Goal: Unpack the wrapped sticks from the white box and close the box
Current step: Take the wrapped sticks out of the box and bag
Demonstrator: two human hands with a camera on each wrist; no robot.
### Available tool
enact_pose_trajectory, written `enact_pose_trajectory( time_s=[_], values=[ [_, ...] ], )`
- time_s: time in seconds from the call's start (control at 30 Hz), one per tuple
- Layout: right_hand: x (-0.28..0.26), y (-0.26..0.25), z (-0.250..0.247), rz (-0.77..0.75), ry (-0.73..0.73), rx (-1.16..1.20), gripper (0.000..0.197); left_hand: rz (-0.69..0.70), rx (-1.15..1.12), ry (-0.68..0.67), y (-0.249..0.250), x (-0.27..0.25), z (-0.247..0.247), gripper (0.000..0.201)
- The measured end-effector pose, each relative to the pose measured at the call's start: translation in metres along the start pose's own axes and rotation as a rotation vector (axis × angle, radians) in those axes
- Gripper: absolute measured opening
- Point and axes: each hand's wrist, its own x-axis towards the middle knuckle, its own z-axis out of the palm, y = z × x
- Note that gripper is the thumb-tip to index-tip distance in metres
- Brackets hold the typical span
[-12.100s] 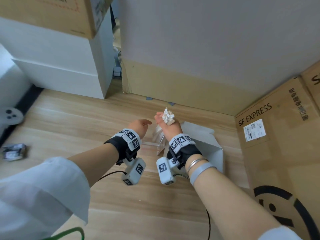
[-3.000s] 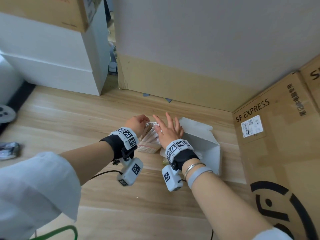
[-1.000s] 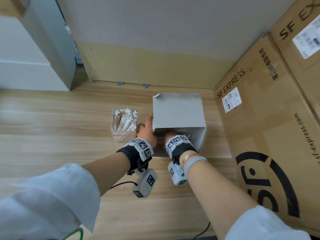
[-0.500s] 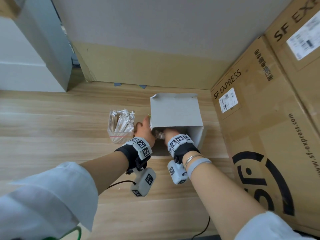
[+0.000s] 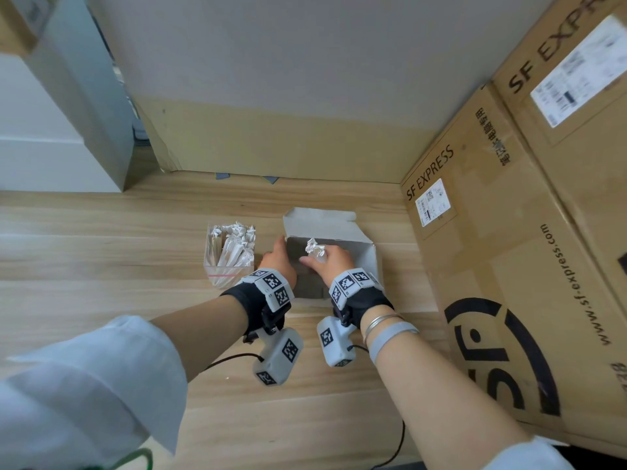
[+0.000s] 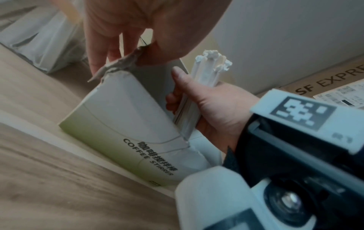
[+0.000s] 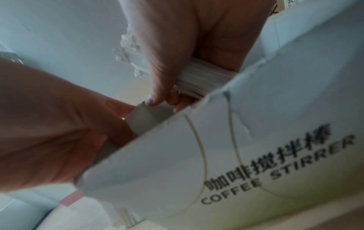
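the right hand [image 5: 334, 262], sunk in the box [image 5: 369, 262] half a second ago, has come up gripping a fresh bundle of sticks [image 5: 314, 248], their crimped ends now above the opening. the left hand [image 5: 281, 262], at the holder [image 5: 229, 257] three seconds ago, now pinches the box's left wall, and the holder stands alone.

Cardboard boxes [image 5: 529, 266] right; wood floor [image 5: 101, 266]; white cabinet [image 5: 51, 147] left.

My head camera looks steeply down from above onto the white box [image 5: 368, 266] on the wooden surface [image 5: 101, 266], while both wrist cameras sit low and close, sharing its printed front.
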Motion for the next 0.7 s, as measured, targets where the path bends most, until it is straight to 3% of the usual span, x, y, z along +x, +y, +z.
enact_pose_trajectory(
  time_s=[0.1,0.2,0.37,0.43,0.5,0.6,0.7],
  values=[
    [0.000,-0.001,0.002,-0.010,0.005,0.092,0.017,-0.011,0.034,-0.028,-0.001,0.001,-0.006,0.080],
    [0.002,-0.009,0.005,-0.030,0.062,0.159,0.032,0.058,0.016,0.016,0.001,-0.001,-0.014,0.075],
    [-0.001,-0.038,0.004,-0.112,0.104,0.204,0.036,0.286,-0.187,0.269,0.000,-0.001,-0.042,0.054],
    [0.000,-0.053,0.004,-0.147,0.110,0.224,0.033,0.340,-0.159,0.370,-0.006,0.001,-0.058,0.047],
    [-0.001,-0.067,0.003,-0.191,0.116,0.230,0.037,0.319,-0.012,0.409,-0.017,0.002,-0.072,0.038],
    [-0.003,-0.088,0.001,-0.278,0.139,0.238,0.042,0.182,0.166,0.287,-0.035,0.002,-0.087,0.038],
    [-0.005,-0.107,0.003,-0.363,0.171,0.292,0.043,0.166,0.240,0.271,-0.047,0.004,-0.094,0.038]
  ],
)
